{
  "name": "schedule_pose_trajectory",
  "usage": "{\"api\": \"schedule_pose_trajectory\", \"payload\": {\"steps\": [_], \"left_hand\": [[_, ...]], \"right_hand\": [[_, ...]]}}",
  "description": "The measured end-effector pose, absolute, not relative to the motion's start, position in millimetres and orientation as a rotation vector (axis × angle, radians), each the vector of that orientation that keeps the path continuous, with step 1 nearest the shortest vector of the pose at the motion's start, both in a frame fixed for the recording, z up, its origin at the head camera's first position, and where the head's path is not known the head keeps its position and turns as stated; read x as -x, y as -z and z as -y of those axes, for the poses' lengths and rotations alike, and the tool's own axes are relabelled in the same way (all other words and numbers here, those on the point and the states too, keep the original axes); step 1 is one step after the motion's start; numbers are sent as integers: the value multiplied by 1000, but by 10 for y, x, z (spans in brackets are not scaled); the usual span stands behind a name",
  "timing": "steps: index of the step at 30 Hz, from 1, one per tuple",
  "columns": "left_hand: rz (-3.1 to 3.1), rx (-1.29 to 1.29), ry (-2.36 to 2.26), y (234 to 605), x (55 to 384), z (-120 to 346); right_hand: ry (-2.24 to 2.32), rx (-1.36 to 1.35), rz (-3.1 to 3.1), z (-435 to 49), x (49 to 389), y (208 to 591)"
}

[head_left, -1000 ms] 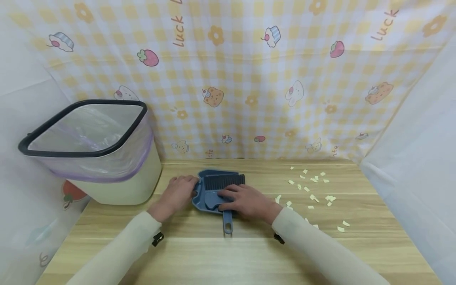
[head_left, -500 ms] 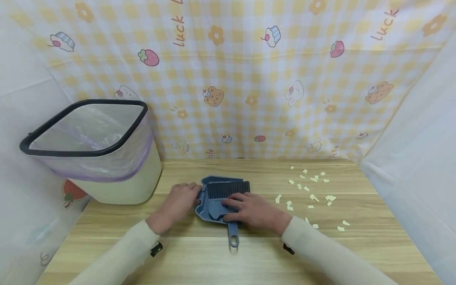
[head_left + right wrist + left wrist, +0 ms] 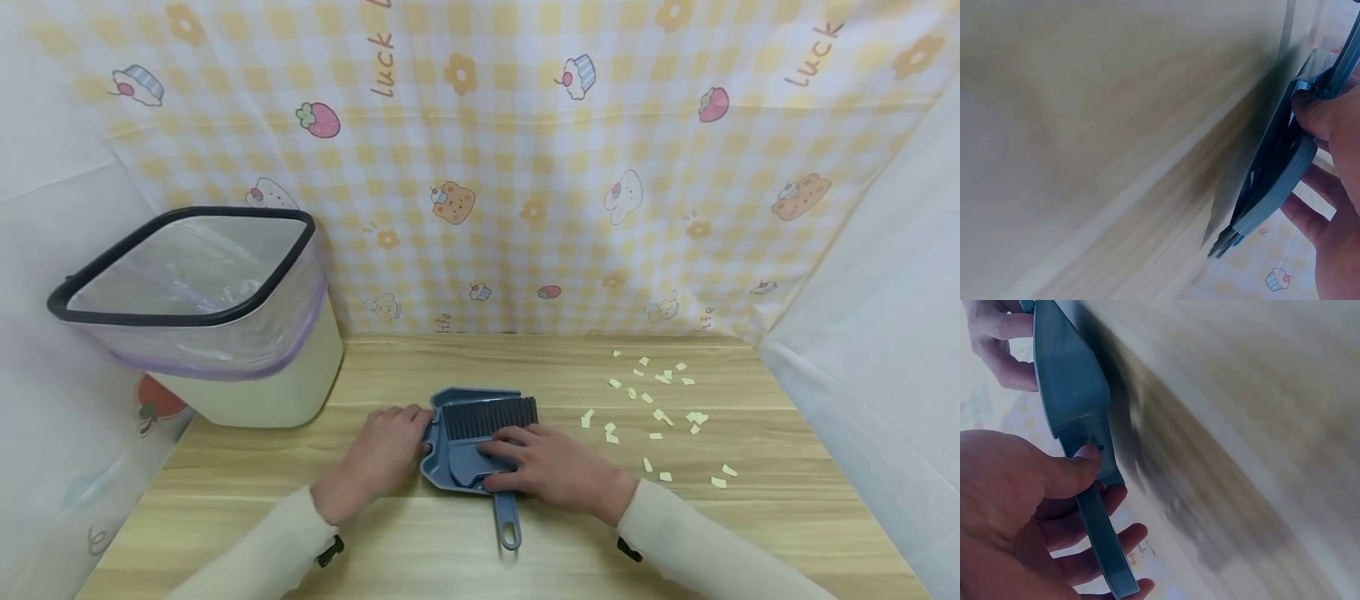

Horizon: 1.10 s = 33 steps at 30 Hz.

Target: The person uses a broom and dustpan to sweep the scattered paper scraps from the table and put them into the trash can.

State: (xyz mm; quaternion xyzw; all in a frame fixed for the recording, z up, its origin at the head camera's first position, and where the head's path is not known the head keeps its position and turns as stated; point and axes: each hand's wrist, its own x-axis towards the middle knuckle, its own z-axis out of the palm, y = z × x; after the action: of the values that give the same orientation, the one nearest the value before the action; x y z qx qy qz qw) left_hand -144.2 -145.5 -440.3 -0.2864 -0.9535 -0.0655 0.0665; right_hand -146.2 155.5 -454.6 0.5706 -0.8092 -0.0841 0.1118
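A blue dustpan (image 3: 438, 472) and a matching hand brush (image 3: 491, 419) lie together near the middle of the tabletop, the brush within the pan. The brush's dark bristles point to the back, and its looped handle (image 3: 508, 525) sticks out towards the front. My left hand (image 3: 384, 452) grips the dustpan at its left side; in the left wrist view the thumb presses on its handle (image 3: 1107, 540) with fingers behind. My right hand (image 3: 555, 468) holds the brush from the right, thumb and fingers pinching its body (image 3: 1279, 187) in the right wrist view.
Small pale paper scraps (image 3: 697, 417) are scattered over the right side of the wooden table (image 3: 420, 558). At the left stands a cream bin (image 3: 303, 379) with a black rim (image 3: 191, 319) and a clear liner bag. A checked cloth (image 3: 525, 150) hangs behind.
Both hands have come towards the front of the table and slightly right, bringing the dustpan and brush along together. The paper scraps stay where they were.
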Motion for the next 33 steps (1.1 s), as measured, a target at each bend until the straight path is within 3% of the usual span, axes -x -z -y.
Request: {"api": "schedule_pose_trajectory", "payload": {"steps": [17,33], "left_hand": [[2859,868,188,4478,1293,1483],[3113,929,526,4398,1580,1548]], "right_hand": [[254,-1731,2302,-1564,1375,4605],[286,-1762,2308,-1552,1405,4571]]}}
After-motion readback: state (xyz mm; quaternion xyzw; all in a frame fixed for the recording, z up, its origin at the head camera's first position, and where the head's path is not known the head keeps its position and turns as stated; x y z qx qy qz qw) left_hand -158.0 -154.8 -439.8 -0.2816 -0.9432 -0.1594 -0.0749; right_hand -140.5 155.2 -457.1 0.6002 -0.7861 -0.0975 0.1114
